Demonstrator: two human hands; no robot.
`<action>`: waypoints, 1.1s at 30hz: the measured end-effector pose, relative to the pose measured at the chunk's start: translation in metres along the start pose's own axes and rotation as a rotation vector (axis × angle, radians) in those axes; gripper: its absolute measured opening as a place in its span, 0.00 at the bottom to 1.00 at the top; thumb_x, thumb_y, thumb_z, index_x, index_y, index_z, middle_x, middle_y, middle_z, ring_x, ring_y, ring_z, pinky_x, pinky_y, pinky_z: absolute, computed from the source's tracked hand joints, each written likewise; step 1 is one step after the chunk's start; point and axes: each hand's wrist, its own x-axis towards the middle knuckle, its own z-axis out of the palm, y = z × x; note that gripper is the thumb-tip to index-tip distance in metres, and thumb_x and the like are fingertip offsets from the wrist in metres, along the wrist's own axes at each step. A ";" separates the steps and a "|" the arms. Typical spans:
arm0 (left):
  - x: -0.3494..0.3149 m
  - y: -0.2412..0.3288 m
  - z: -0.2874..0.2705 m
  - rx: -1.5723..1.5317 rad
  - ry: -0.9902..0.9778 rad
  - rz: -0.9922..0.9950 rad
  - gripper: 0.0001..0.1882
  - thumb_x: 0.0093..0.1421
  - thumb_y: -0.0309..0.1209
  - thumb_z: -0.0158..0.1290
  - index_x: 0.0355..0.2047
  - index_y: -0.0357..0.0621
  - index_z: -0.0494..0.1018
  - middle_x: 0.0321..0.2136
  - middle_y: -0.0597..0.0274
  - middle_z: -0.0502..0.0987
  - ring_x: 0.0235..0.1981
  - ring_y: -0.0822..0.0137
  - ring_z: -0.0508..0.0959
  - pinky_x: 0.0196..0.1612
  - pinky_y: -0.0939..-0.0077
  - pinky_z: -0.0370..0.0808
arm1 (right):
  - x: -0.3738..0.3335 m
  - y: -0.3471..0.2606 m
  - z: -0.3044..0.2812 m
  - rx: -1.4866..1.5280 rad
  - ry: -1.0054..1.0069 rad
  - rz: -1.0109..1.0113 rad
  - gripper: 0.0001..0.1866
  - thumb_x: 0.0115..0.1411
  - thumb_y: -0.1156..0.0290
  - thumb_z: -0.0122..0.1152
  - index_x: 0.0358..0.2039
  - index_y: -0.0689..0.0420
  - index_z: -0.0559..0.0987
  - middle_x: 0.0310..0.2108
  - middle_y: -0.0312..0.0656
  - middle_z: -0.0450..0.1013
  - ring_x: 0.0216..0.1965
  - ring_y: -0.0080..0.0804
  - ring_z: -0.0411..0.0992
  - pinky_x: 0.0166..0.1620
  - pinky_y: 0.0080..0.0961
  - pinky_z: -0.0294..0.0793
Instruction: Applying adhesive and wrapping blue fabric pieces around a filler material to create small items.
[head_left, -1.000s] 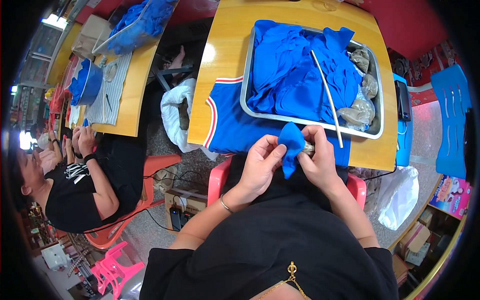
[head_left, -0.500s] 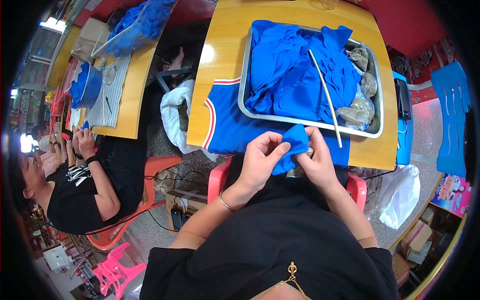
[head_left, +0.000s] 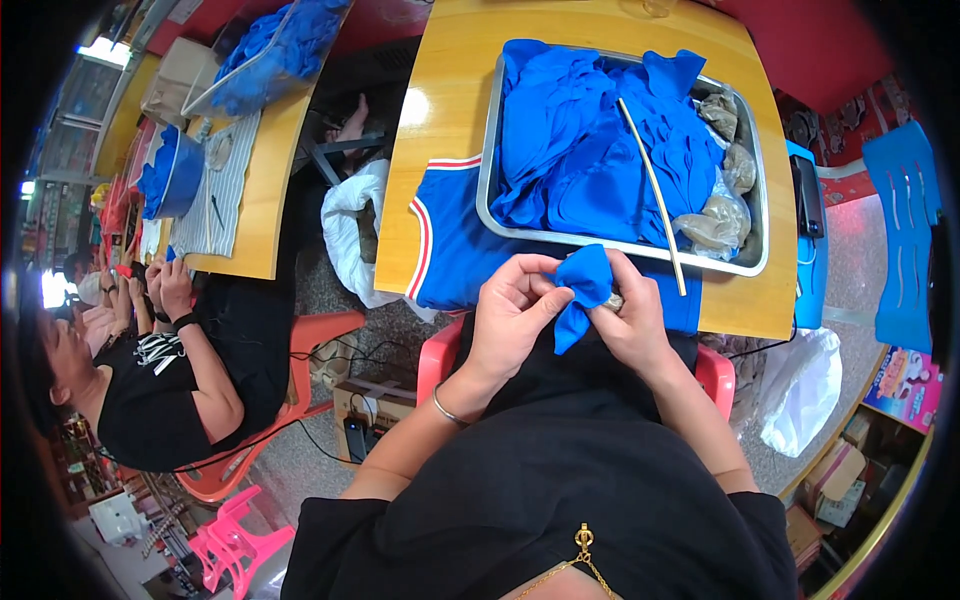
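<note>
Over the near table edge, a small piece of blue cloth [head_left: 584,278] is pinched between both hands. My left hand [head_left: 512,318] grips its left side with thumb and fingers. My right hand [head_left: 634,312] is closed on its right side; a small pale brown thing, too hidden to name, peeks out by that thumb. Just beyond lies a metal tray [head_left: 590,238] heaped with blue cloth pieces [head_left: 590,150]. A thin wooden stick [head_left: 650,190] rests across the heap and over the rim. Clear bags of brownish stuff [head_left: 722,222] sit along the tray's right side.
Under the tray, a blue jersey [head_left: 450,235] with red-and-white trim covers part of the wooden table [head_left: 440,110]. A white sack [head_left: 345,230] stands left of it. Further left, a co-worker [head_left: 140,400] in black sits at another table with a blue basin [head_left: 183,172].
The blue cloth has been turned and gathered, its lower end now hanging as a narrow point. Both hands have shifted slightly. Less of the clear, brownish thing beneath shows.
</note>
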 end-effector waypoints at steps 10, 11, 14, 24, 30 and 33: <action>-0.003 0.001 -0.002 -0.018 -0.094 -0.078 0.14 0.54 0.21 0.58 0.39 0.39 0.67 0.25 0.65 0.74 0.27 0.79 0.74 0.32 0.87 0.71 | 0.007 0.004 -0.009 0.066 -0.072 0.030 0.15 0.46 0.74 0.64 0.37 0.60 0.76 0.26 0.43 0.76 0.27 0.30 0.77 0.30 0.22 0.72; -0.004 0.001 -0.001 -0.007 -0.080 -0.064 0.15 0.54 0.21 0.58 0.39 0.39 0.66 0.25 0.65 0.74 0.27 0.79 0.74 0.32 0.87 0.71 | 0.008 0.003 -0.010 0.024 -0.058 0.020 0.15 0.46 0.73 0.65 0.36 0.60 0.76 0.25 0.43 0.76 0.26 0.31 0.77 0.29 0.22 0.72; -0.005 0.000 0.002 -0.011 -0.055 -0.037 0.15 0.54 0.21 0.59 0.40 0.38 0.66 0.25 0.65 0.74 0.26 0.79 0.74 0.31 0.88 0.70 | 0.008 0.002 -0.003 -0.066 0.022 -0.040 0.14 0.45 0.72 0.65 0.34 0.60 0.76 0.23 0.44 0.75 0.24 0.35 0.76 0.27 0.23 0.71; -0.002 -0.006 -0.004 0.099 -0.074 -0.070 0.12 0.56 0.22 0.57 0.38 0.36 0.69 0.23 0.67 0.74 0.26 0.81 0.73 0.30 0.89 0.69 | 0.003 0.017 0.015 -0.005 0.156 0.025 0.14 0.52 0.71 0.59 0.38 0.59 0.69 0.20 0.42 0.72 0.20 0.30 0.73 0.23 0.25 0.67; -0.001 -0.009 -0.011 -0.004 -0.046 -0.239 0.10 0.60 0.27 0.52 0.40 0.39 0.68 0.27 0.67 0.74 0.26 0.81 0.72 0.31 0.89 0.69 | -0.002 -0.011 -0.007 0.396 -0.163 0.448 0.24 0.59 0.72 0.55 0.55 0.57 0.61 0.35 0.38 0.70 0.33 0.19 0.68 0.34 0.19 0.69; -0.001 -0.012 -0.020 -0.056 -0.036 -0.338 0.12 0.62 0.27 0.50 0.44 0.40 0.64 0.30 0.66 0.74 0.29 0.81 0.72 0.31 0.87 0.70 | -0.007 -0.015 -0.017 0.575 -0.236 0.497 0.32 0.59 0.73 0.56 0.62 0.55 0.55 0.43 0.41 0.68 0.42 0.23 0.68 0.43 0.21 0.70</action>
